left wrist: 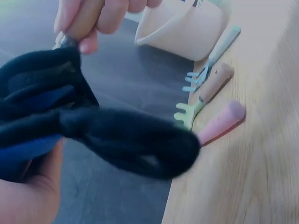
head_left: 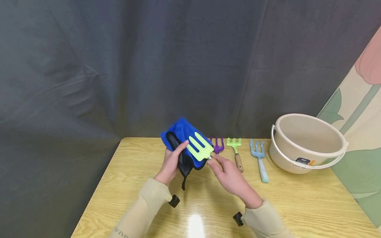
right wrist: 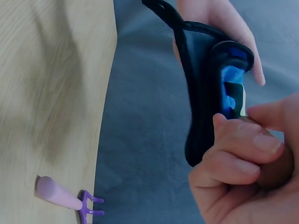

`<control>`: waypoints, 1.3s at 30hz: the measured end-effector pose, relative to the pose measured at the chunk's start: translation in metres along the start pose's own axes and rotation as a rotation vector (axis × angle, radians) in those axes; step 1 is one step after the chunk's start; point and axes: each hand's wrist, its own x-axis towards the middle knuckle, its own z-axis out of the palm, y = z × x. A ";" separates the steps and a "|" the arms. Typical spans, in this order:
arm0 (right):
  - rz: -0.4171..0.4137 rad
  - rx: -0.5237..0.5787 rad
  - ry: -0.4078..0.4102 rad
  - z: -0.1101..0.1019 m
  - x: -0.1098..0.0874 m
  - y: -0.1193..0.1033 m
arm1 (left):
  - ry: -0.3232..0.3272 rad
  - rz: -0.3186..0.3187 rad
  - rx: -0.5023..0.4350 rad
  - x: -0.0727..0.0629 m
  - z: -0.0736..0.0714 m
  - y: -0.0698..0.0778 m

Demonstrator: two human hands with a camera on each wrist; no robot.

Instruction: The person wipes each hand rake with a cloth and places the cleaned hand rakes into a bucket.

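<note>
In the head view the sleeves come nearest, leading to the left hand and right hand. The left thumb lies over the front of a blue cloth with black trim, gripping it; the fingers behind are hidden. The right thumb and fingers pinch a light-green fork just below its head. Its tines point towards the left thumb and lie before the cloth, perhaps held low so the head stays steady against it. Beyond the right fingertips rest a purple fork and a small green rake; a blue fork and a bucket stand farther to their right, seemingly set aside for elbow room.

In the left wrist view a blurred black flap hangs nearest, below the right fingers, which clasp the wooden handle.

In the right wrist view the right fingers are nearest, curled round that handle; the fork's head lies past their tips, mostly hidden by the cloth, with the left hand behind.
</note>
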 end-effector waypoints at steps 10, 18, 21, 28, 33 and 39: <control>0.024 0.019 0.036 0.003 0.006 0.005 | -0.084 -0.019 0.073 -0.016 0.015 0.002; 0.006 0.008 0.075 0.003 0.013 0.003 | -0.282 -0.040 0.123 -0.027 0.024 -0.007; 0.010 0.013 0.073 0.004 0.014 0.004 | -0.266 -0.043 0.087 -0.029 0.027 -0.008; 0.018 0.014 0.077 0.011 0.012 0.008 | -0.179 -0.034 0.037 -0.026 0.036 -0.006; 0.018 0.026 0.075 0.012 0.006 0.009 | -0.121 0.009 -0.041 -0.018 0.033 0.001; 0.083 0.055 -0.037 0.015 -0.005 0.015 | -0.002 0.087 -0.152 0.003 0.018 0.010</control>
